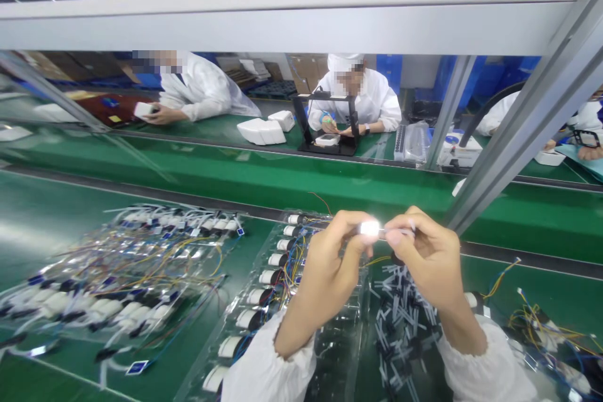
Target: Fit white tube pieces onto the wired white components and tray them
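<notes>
Both my hands are raised over the green table, fingertips close together. My left hand [333, 260] pinches a small white cylindrical part [370, 228] that shines brightly. Just right of it, my right hand [426, 254] is closed on a thin, pale tube-like piece [407, 230], whose inner end meets the white part. Below my left hand lies a clear tray [254, 326] with a column of white-and-black cylinders [259, 296] and coloured wires. Under my right hand is a pile of short clear and black tubes [400, 326].
Wired white parts [108, 308] fill trays at the left; more wired pieces [549, 333] lie at the right. A metal post [522, 107] rises at the right. Across the green belt [235, 173], people in white work near a black stand [327, 122] and white boxes [261, 132].
</notes>
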`<state>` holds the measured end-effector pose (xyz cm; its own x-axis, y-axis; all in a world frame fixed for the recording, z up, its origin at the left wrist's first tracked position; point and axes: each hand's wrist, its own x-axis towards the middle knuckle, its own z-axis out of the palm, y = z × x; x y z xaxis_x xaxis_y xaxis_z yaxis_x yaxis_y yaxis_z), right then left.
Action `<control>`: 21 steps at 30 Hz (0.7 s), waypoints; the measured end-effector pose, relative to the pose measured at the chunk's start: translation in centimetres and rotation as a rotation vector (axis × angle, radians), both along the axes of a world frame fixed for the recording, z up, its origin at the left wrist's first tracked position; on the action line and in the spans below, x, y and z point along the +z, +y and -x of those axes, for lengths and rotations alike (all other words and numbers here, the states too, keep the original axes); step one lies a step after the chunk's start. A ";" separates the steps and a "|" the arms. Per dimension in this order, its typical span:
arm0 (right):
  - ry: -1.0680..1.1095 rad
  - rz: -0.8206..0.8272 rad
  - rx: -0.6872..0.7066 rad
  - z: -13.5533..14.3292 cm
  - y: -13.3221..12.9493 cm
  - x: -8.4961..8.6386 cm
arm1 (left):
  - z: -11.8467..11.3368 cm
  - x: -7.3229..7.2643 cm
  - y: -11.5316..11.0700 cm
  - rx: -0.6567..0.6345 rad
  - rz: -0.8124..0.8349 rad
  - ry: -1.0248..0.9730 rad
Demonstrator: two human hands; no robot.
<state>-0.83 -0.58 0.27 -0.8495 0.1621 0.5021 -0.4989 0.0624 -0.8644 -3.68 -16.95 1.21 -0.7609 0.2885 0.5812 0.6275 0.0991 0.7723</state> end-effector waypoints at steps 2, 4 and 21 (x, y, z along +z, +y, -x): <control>0.028 -0.018 -0.019 0.0 -0.1 -0.1 | 0.0 -0.2 0.2 0.003 -0.012 0.050; 0.063 -0.014 -0.055 -0.1 -0.4 -0.2 | 0.1 -0.5 0.6 -0.002 -0.039 0.091; 0.199 0.130 -0.217 -0.6 -2.4 -1.0 | -0.2 -1.9 2.0 -0.076 -0.189 0.200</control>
